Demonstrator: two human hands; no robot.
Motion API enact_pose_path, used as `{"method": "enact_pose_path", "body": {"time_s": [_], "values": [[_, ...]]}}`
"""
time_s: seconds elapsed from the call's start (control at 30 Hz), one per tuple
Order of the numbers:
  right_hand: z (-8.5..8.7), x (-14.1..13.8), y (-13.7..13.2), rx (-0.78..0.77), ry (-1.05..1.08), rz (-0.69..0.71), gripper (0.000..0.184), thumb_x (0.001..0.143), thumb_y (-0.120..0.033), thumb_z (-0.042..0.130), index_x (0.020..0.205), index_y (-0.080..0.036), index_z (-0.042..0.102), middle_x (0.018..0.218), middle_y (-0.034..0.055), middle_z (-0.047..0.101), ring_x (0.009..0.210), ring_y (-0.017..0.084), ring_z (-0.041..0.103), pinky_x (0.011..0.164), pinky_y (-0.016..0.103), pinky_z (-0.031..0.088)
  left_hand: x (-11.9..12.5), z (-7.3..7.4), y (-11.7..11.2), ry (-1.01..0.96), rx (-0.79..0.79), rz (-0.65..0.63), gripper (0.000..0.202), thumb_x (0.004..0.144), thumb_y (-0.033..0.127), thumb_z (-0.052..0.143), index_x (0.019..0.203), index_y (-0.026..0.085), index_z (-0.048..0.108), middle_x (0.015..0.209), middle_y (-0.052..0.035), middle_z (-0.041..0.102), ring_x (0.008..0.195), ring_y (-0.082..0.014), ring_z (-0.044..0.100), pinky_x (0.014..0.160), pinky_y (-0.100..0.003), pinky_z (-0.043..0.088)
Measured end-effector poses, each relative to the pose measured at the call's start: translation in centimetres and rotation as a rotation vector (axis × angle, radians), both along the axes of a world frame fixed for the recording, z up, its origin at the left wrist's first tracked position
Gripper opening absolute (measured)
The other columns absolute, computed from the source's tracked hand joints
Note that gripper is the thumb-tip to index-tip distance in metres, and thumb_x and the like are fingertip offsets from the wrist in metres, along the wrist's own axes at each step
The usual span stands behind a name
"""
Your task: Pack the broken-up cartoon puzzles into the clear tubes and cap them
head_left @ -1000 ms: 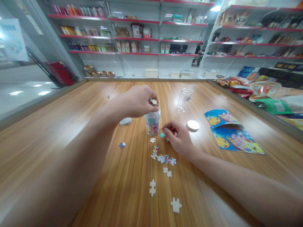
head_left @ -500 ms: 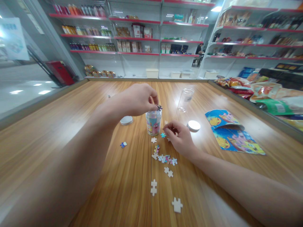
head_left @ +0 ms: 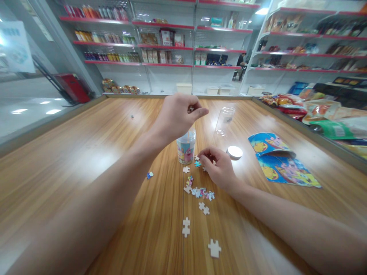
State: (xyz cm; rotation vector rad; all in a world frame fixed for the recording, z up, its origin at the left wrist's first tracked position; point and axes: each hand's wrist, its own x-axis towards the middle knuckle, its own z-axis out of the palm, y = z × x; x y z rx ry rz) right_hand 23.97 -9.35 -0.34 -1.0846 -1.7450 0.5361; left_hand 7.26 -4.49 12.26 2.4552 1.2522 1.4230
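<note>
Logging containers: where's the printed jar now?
Near the middle of the head view, the printed jar stands just below the left hand and left of the right hand.

No wording can be read. Blurred blue-green print stands on the white rectangular sheet point(head_left: 17, 47) at the far left; dark lines too small to read mark the tall, clear, cylindrical jar point(head_left: 224, 121); a pale, illegible patch shows on the green plastic packet point(head_left: 328, 130).

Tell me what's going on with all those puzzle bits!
Puzzle pieces lie scattered on a wooden table. The person's left hand, with something small half hidden inside it, hovers over a printed jar. The right hand is curled beside the jar, close to several pieces. A clear container stands farther back.
</note>
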Motion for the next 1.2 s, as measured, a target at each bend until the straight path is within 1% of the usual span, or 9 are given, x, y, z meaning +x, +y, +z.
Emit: {"method": "enact_pose_path", "body": {"time_s": [0.2, 0.4, 0.53, 0.7, 0.8, 0.9, 1.03, 1.1, 1.2], "values": [[-0.1, 0.0, -0.1, 0.005, 0.003, -0.001, 0.012, 0.088, -0.022, 0.057, 0.079, -0.017, 0.064, 0.071, 0.0003, 0.061, 0.066, 0.013, 0.053, 0.06, 0.025, 0.039, 0.8, -1.8, 1.0, -0.049, -0.022, -0.024, 0.029, 0.086, 0.034, 0.066, 0.065, 0.015, 0.068, 0.057, 0.001, 0.052, 0.057, -0.0102, 0.04, 0.058, -0.028, 0.027], [0.0, 0.0, -0.1, 0.023, 0.022, -0.012, 0.012, 0.087, -0.02, 0.056, 0.078, -0.017, 0.065, 0.071, -0.0004, 0.061, 0.064, 0.012, 0.053, 0.06, 0.025, 0.04, 0.9, -2.2, 1.2, -0.03, -0.037, -0.013, 0.031, 0.085, 0.032, 0.066, 0.059, 0.015, 0.066, 0.051, 0.0025, 0.047, 0.053, -0.0093, 0.038, 0.057, -0.027, 0.027], [0.0, 0.0, 0.0, 0.039, 0.027, -0.055, 0.013, 0.086, -0.02, 0.056, 0.076, -0.018, 0.064, 0.071, -0.0002, 0.063, 0.066, 0.013, 0.055, 0.063, 0.026, 0.041, 0.8, -2.1, 1.0, -0.025, -0.04, -0.016, 0.031, 0.084, 0.031, 0.066, 0.058, 0.014, 0.065, 0.053, 0.0017, 0.052, 0.052, -0.0084, 0.04, 0.056, -0.027, 0.029], [-0.1, 0.2, 0.4, 0.098, -0.044, -0.153, 0.012, 0.084, -0.019, 0.057, 0.077, -0.019, 0.067, 0.079, 0.0011, 0.068, 0.079, 0.017, 0.061, 0.075, 0.03, 0.044, 0.9, -2.1, 0.9, -0.017, -0.042, -0.005, 0.027, 0.083, 0.029, 0.065, 0.061, 0.015, 0.067, 0.057, 0.0002, 0.06, 0.053, -0.0087, 0.047, 0.057, -0.026, 0.032], [-0.7, 0.4, 0.9, 0.028, -0.072, -0.189, 0.013, 0.085, -0.021, 0.056, 0.085, -0.02, 0.07, 0.088, 0.0021, 0.072, 0.087, 0.019, 0.065, 0.083, 0.035, 0.048, 0.9, -2.0, 0.8, -0.005, -0.044, 0.004, 0.025, 0.083, 0.026, 0.064, 0.061, 0.015, 0.067, 0.056, 0.0002, 0.061, 0.052, -0.0085, 0.047, 0.058, -0.026, 0.033], [-1.3, 0.4, 1.3, -0.091, -0.124, -0.178, 0.024, 0.087, -0.025, 0.056, 0.105, -0.021, 0.071, 0.108, 0.0056, 0.073, 0.102, 0.024, 0.067, 0.092, 0.041, 0.051, 0.9, -1.9, 0.7, 0.01, -0.044, 0.017, 0.024, 0.083, 0.025, 0.064, 0.062, 0.014, 0.068, 0.057, -0.0004, 0.062, 0.053, -0.0087, 0.047, 0.058, -0.026, 0.034], [-1.2, 0.3, 1.1, -0.044, -0.323, -0.089, 0.038, 0.091, -0.027, 0.055, 0.126, -0.019, 0.066, 0.14, 0.0094, 0.059, 0.136, 0.029, 0.048, 0.115, 0.05, 0.037, 0.8, -1.8, 0.7, 0.028, -0.035, 0.019, 0.022, 0.082, 0.026, 0.065, 0.064, 0.014, 0.069, 0.06, -0.0016, 0.065, 0.054, -0.0094, 0.051, 0.058, -0.026, 0.035], [-0.9, 0.2, 0.7, -0.024, -0.398, -0.031, 0.039, 0.092, -0.024, 0.052, 0.128, -0.02, 0.066, 0.141, 0.0079, 0.058, 0.138, 0.027, 0.047, 0.118, 0.049, 0.035, 0.7, -1.9, 0.7, 0.039, -0.029, 0.015, 0.021, 0.082, 0.025, 0.065, 0.066, 0.014, 0.07, 0.063, -0.0023, 0.067, 0.055, -0.0099, 0.053, 0.059, -0.026, 0.036], [-0.6, 0.2, -0.1, -0.008, -0.424, 0.006, 0.039, 0.09, -0.019, 0.05, 0.124, -0.02, 0.069, 0.135, 0.0061, 0.063, 0.133, 0.025, 0.053, 0.116, 0.044, 0.04, 0.7, -2.0, 0.7, 0.076, -0.02, 0.008, 0.018, 0.081, 0.024, 0.065, 0.068, 0.014, 0.071, 0.065, -0.0033, 0.069, 0.057, -0.0107, 0.055, 0.059, -0.026, 0.037]]}}
